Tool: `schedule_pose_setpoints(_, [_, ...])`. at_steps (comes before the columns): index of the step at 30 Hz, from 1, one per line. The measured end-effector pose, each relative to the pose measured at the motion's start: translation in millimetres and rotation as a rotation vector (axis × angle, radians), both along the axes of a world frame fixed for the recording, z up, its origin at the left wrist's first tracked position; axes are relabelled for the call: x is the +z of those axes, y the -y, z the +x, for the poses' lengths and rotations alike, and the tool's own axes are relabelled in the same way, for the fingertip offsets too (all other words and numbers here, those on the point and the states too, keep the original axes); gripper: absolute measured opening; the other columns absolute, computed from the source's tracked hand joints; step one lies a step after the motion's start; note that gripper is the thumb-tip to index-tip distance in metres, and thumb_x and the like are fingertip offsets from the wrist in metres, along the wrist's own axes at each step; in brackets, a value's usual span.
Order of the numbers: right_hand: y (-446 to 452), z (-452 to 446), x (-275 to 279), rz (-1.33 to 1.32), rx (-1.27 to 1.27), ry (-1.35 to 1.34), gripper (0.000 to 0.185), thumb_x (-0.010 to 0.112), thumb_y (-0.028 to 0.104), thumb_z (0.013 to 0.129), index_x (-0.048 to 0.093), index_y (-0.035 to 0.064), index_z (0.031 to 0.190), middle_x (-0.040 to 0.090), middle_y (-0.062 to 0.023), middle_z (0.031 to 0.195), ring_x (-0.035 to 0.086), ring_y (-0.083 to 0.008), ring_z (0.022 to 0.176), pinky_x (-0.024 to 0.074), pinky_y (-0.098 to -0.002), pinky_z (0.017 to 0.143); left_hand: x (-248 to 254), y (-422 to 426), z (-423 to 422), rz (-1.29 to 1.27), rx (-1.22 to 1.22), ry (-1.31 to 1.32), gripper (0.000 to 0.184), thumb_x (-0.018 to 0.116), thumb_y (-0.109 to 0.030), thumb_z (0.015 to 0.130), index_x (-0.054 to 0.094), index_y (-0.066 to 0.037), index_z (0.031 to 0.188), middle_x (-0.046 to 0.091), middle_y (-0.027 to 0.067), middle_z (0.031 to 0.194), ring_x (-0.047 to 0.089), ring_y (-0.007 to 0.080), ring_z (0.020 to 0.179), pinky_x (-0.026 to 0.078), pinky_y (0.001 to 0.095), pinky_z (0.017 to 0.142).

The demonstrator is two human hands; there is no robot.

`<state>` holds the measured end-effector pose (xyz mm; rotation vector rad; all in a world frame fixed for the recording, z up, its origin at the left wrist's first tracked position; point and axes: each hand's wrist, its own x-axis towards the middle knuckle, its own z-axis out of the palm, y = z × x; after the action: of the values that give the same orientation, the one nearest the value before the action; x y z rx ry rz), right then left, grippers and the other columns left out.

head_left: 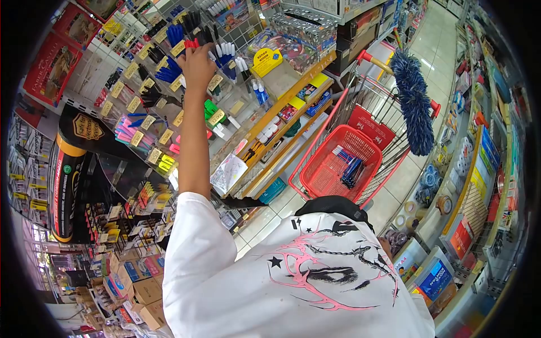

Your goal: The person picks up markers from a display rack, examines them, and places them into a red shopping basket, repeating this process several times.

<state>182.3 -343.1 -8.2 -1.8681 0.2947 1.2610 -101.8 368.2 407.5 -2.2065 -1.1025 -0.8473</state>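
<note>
My left hand (197,66) reaches up to the pen rack, its fingers closed around red-capped pens (192,43). Blue pens (168,71) stand in a holder just left of that hand, and white-capped pens (224,49) are to its right. Green highlighters (212,110) sit lower in the rack, beside the forearm. Only a small part of my right hand (385,247) shows at the right edge of the white shirt; its fingers are hidden. In the shopping cart, a red basket (321,169) holds several blue and white packs of pens (352,170).
The shopping cart (336,121) stands ahead, with a blue fluffy duster (412,101) hanging over its handle side. Wooden shelf edges (282,107) run between rack and cart. Stocked shelves (473,186) line the right side. Cardboard boxes (149,293) are at the lower left.
</note>
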Motion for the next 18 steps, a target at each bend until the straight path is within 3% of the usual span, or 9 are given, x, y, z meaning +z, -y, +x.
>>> schedule_pose_setpoints(3, [37,8,-93,0.164,0.1,0.127,0.021,0.061,0.019,0.085,0.066,-0.001,0.085,0.062,-0.0023,0.07,0.052,-0.0132,0.057,0.0398,-0.0279,0.052,0,3,2,-0.029,0.001,-0.006,0.044,0.058,-0.007,0.07,0.069,-0.016,0.112,0.07,0.0045,0.097,0.056,0.0242,0.097,0.034,0.0446,0.088])
schedule_pose_setpoints(5, [66,26,-146,0.14,0.216,0.049,0.022,0.058,0.016,0.085,0.067,-0.0011,0.076,0.056,0.0006,0.062,0.048,-0.0124,0.053,0.0377,-0.0268,0.051,-2,7,2,-0.02,-0.006,-0.005,0.044,0.058,-0.007,0.07,0.069,-0.015,0.112,0.07,0.0052,0.098,0.056,0.0244,0.097,0.034,0.0446,0.087])
schedule_pose_setpoints(8, [70,21,-145,0.127,0.259,0.2,0.022,0.056,0.013,0.085,0.068,-0.002,0.074,0.055,0.0,0.059,0.048,-0.0143,0.053,0.039,-0.0286,0.052,-7,7,5,-0.004,0.054,0.03,0.046,0.058,-0.006,0.07,0.068,-0.015,0.114,0.07,0.0058,0.099,0.056,0.025,0.097,0.033,0.0438,0.087])
schedule_pose_setpoints(10, [68,21,-124,0.036,0.527,0.367,0.024,0.056,0.014,0.085,0.068,-0.0048,0.075,0.059,-0.0039,0.062,0.051,-0.0168,0.055,0.0404,-0.0333,0.053,-9,6,6,-0.096,0.003,0.072,0.047,0.057,-0.006,0.07,0.067,-0.015,0.115,0.07,0.006,0.1,0.056,0.0246,0.098,0.033,0.0432,0.087])
schedule_pose_setpoints(11, [64,19,-116,0.031,0.525,0.363,0.024,0.056,0.014,0.085,0.068,-0.0048,0.075,0.059,-0.0039,0.062,0.051,-0.0168,0.055,0.0404,-0.0333,0.053,-10,5,6,-0.101,0.0,0.069,0.047,0.057,-0.006,0.07,0.067,-0.015,0.115,0.07,0.006,0.1,0.056,0.0246,0.098,0.033,0.0432,0.087])
schedule_pose_setpoints(13, [59,15,-102,0.065,0.726,0.621,0.027,0.06,0.019,0.084,0.068,-0.0059,0.08,0.066,-0.0116,0.07,0.058,-0.0187,0.062,0.0443,-0.0359,0.058,-9,5,10,-0.084,-0.145,0.119,0.048,0.057,-0.005,0.07,0.067,-0.017,0.116,0.07,0.0069,0.099,0.056,0.0244,0.099,0.033,0.0427,0.086])
schedule_pose_setpoints(14, [78,18,-152,0.123,0.304,0.31,0.03,0.06,0.023,0.084,0.069,-0.0055,0.088,0.069,-0.0174,0.08,0.063,-0.0213,0.069,0.0484,-0.0357,0.066,-10,4,12,-0.065,-0.127,0.093,0.048,0.056,-0.005,0.071,0.067,-0.019,0.116,0.069,0.0069,0.1,0.056,0.0242,0.099,0.033,0.0443,0.087])
schedule_pose_setpoints(17, [67,26,-120,-0.12,0.489,0.308,0.029,0.06,0.02,0.085,0.069,-0.005,0.096,0.07,-0.0176,0.089,0.065,-0.0243,0.073,0.05,-0.035,0.067,-19,-6,11,-0.056,-0.072,0.102,0.047,0.054,-0.006,0.072,0.067,-0.021,0.116,0.068,0.0066,0.101,0.056,0.0241,0.1,0.033,0.0457,0.088])
schedule_pose_setpoints(18, [85,36,-163,-0.03,0.775,0.731,0.027,0.058,0.018,0.086,0.067,-0.0046,0.098,0.068,-0.0153,0.086,0.064,-0.0235,0.07,0.049,-0.0358,0.063,-22,-9,9,-0.003,-0.075,0.093,0.047,0.054,-0.006,0.073,0.067,-0.021,0.116,0.068,0.0068,0.101,0.057,0.024,0.101,0.032,0.0463,0.089])
